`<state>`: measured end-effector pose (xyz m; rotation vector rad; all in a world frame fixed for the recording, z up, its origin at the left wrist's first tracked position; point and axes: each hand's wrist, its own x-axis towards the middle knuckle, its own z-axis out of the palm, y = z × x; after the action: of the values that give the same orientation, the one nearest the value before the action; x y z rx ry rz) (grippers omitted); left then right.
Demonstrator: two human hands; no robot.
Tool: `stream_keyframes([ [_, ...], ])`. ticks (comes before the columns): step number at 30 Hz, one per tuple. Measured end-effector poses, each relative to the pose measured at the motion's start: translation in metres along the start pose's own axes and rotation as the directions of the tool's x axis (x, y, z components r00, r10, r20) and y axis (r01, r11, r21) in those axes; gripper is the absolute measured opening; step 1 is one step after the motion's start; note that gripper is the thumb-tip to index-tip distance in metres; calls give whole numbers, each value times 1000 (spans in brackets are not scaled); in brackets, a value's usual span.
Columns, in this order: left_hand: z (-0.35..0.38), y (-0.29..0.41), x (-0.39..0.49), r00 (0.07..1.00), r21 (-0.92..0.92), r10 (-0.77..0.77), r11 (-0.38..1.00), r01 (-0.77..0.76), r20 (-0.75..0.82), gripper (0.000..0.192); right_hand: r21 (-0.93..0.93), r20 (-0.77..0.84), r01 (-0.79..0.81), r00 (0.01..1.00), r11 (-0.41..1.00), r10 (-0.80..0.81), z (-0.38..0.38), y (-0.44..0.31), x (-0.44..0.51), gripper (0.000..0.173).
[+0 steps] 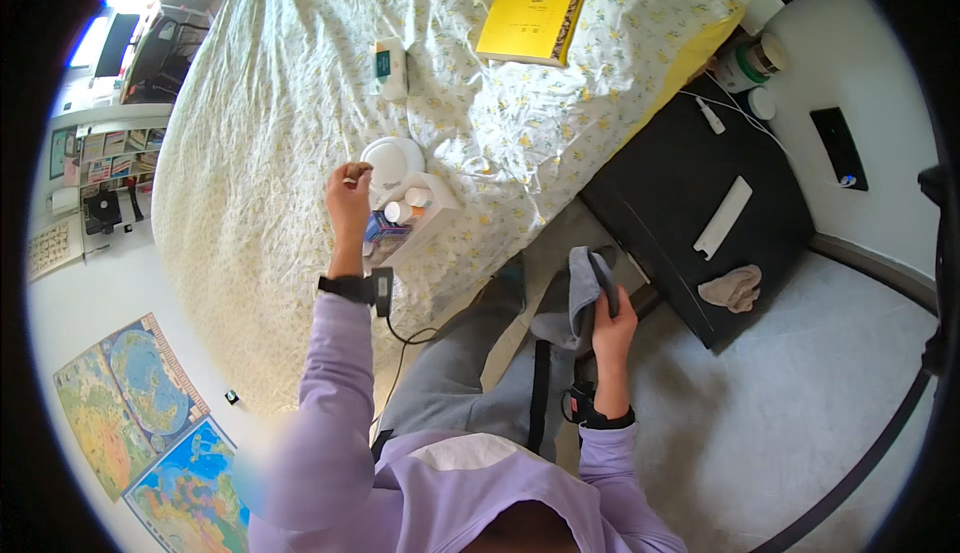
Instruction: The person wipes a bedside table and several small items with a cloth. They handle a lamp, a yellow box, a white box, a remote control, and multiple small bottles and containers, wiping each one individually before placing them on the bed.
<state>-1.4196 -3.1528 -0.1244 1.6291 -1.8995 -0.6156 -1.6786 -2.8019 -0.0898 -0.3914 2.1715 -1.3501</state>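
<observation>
My left hand point(349, 197) is raised over the bed with its fingers closed around a small brown thing point(358, 170), too small to name. Just beside it lie a round white lid or device point(391, 163) and an open white plastic bin point(433, 232) holding white bottles point(399, 212) and a blue box point(385, 227). Lower down, my right hand point(613, 328) grips a grey cloth point(577, 294), which hangs in folds over my leg. The exact shape of the cloth cannot be told.
On the flowered bedsheet point(300, 140) lie a yellow book point(532, 13) and a small white-and-green box point(390, 68). A black bedside table point(675, 193) at the right bears a white strip point(724, 218), a crumpled beige cloth point(733, 289), a white cable and jars point(739, 69). A cable hangs from my left wristband.
</observation>
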Motion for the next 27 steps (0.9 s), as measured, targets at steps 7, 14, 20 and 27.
stream_keyframes([
  [7,21,-59,-7,996,-39,-71,997,69,-61,16,-106,-55,-81,996,991,76,-9,7,1,25],
  [14,15,-52,14,997,141,-8,990,18,-71,26,-81,-27,-82,996,993,80,-9,15,4,27],
  [20,48,13,20,998,234,68,970,-67,6,35,-79,-96,-44,995,996,37,-2,16,8,29],
  [27,65,-1,8,995,471,-96,877,98,-29,41,-96,-154,-28,988,995,13,-19,25,7,29],
])
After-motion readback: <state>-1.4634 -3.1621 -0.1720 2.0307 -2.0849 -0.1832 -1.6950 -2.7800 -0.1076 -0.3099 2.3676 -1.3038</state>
